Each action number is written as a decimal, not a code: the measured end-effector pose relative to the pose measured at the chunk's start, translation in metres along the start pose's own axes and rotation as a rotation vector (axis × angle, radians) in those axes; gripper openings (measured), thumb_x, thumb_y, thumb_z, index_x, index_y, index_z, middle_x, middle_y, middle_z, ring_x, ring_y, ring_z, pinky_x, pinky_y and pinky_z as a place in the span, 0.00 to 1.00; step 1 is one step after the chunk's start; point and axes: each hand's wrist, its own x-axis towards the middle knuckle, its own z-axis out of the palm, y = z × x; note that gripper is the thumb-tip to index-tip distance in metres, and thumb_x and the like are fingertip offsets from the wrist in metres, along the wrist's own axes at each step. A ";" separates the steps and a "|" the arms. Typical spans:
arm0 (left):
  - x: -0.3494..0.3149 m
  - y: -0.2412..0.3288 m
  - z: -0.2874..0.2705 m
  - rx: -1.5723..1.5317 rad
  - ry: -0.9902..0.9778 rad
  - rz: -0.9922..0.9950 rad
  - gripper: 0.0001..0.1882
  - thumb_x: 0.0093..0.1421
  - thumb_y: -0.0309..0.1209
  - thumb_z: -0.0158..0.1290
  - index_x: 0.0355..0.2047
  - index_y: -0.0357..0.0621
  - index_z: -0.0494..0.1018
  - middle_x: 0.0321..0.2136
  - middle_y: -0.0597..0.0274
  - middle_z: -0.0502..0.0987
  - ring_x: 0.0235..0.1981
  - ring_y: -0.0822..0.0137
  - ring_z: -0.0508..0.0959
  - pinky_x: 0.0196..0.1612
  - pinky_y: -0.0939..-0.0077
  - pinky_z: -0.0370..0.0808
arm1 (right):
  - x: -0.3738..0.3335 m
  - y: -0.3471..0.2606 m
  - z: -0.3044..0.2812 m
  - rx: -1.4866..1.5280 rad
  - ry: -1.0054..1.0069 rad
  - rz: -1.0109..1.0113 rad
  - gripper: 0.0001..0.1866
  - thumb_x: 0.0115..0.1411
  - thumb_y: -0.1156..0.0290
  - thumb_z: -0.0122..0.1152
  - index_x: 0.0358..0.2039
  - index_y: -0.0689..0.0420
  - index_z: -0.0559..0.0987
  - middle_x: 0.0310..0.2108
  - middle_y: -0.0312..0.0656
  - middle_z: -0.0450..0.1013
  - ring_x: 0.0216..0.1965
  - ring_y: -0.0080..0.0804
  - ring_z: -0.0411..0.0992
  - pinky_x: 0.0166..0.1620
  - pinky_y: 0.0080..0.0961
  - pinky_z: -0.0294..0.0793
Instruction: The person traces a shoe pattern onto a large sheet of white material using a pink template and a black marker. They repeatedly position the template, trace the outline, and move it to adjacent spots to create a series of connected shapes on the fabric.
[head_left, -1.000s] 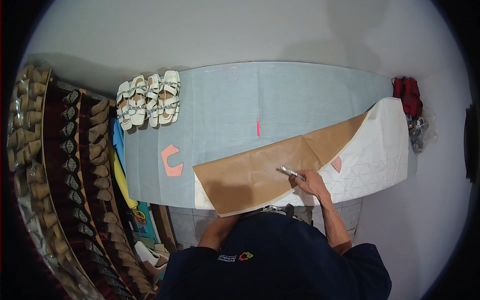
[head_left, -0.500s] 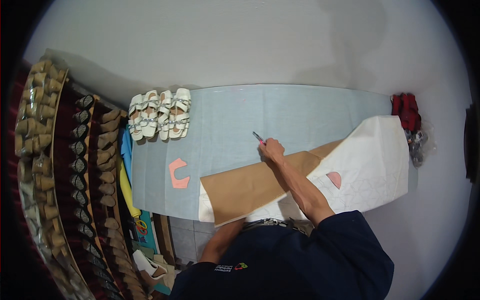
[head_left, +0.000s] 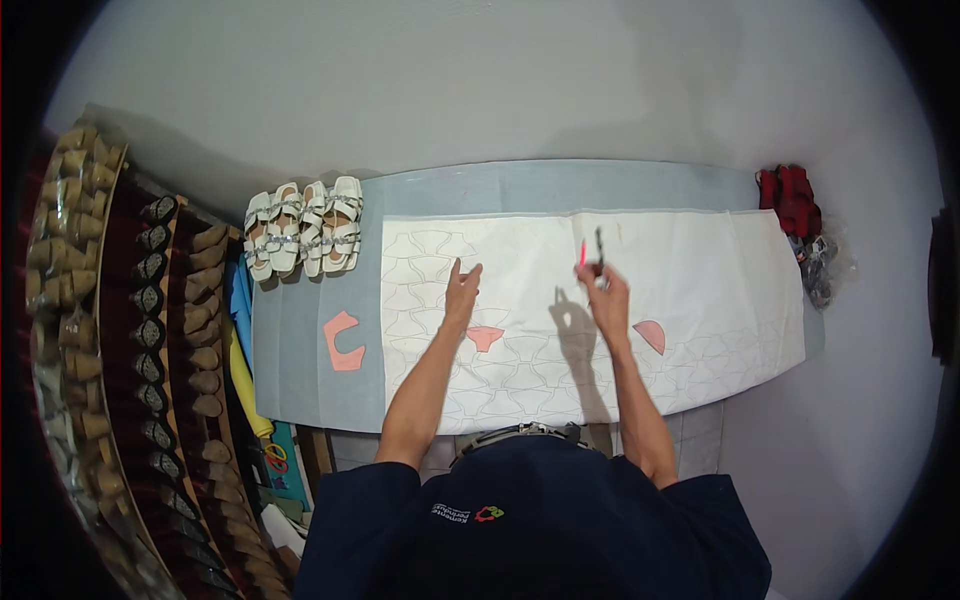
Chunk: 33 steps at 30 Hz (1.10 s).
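A large white sheet lies spread over the table, with rows of curved shapes drawn along its left and near parts. My left hand hovers over or touches its left part, fingers apart and holding nothing. On the right, my right hand is raised above the sheet, its shadow falling below. Its fingers pinch a slim pen-like tool, showing a pink-red part and a separate dark part; blur hides its exact kind. Between my forearms is a small pink template. A pink half-round template lies by my right forearm.
A notched pink template rests on the grey-blue table. White sandals stand at the far left. A red item and a clear plastic bag sit at the right end. Shoe racks line the left side.
The sheet, folded over with its brown underside showing, now lies flat, white side up. My left hand has come up onto its left part. My right hand has moved right with the tool.
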 end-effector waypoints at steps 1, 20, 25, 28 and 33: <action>-0.005 -0.013 0.001 0.000 0.097 0.136 0.43 0.67 0.56 0.58 0.72 0.41 0.64 0.64 0.42 0.71 0.56 0.50 0.78 0.60 0.57 0.75 | -0.020 0.020 0.008 0.009 -0.059 0.062 0.16 0.67 0.58 0.71 0.39 0.61 0.86 0.29 0.30 0.78 0.28 0.15 0.69 0.28 0.18 0.66; -0.264 -0.112 -0.083 -0.828 0.188 -0.243 0.20 0.69 0.45 0.62 0.52 0.46 0.77 0.45 0.62 0.82 0.49 0.66 0.82 0.53 0.65 0.80 | -0.206 0.048 0.119 -0.166 -0.770 -0.027 0.25 0.62 0.53 0.73 0.44 0.65 0.86 0.37 0.50 0.84 0.41 0.38 0.81 0.48 0.34 0.78; -0.287 -0.181 -0.183 -1.058 0.588 -0.107 0.21 0.67 0.35 0.65 0.55 0.38 0.75 0.42 0.54 0.82 0.40 0.58 0.85 0.43 0.66 0.86 | -0.212 0.065 0.143 -0.340 -0.630 -0.244 0.28 0.63 0.50 0.70 0.51 0.63 0.84 0.48 0.54 0.79 0.48 0.52 0.78 0.51 0.43 0.74; -0.299 -0.241 -0.257 -1.185 0.813 -0.067 0.18 0.62 0.22 0.64 0.52 0.33 0.76 0.41 0.51 0.81 0.39 0.58 0.85 0.43 0.64 0.89 | -0.209 0.074 0.156 -0.391 -0.615 -0.258 0.29 0.64 0.50 0.68 0.52 0.63 0.83 0.48 0.55 0.78 0.47 0.53 0.77 0.51 0.42 0.74; -0.309 -0.328 -0.393 -1.158 1.067 -0.054 0.18 0.61 0.17 0.63 0.52 0.33 0.76 0.40 0.52 0.81 0.35 0.59 0.85 0.39 0.64 0.89 | -0.211 0.092 0.184 -0.335 -0.616 -0.080 0.25 0.67 0.55 0.68 0.51 0.66 0.83 0.43 0.51 0.79 0.42 0.40 0.76 0.47 0.34 0.74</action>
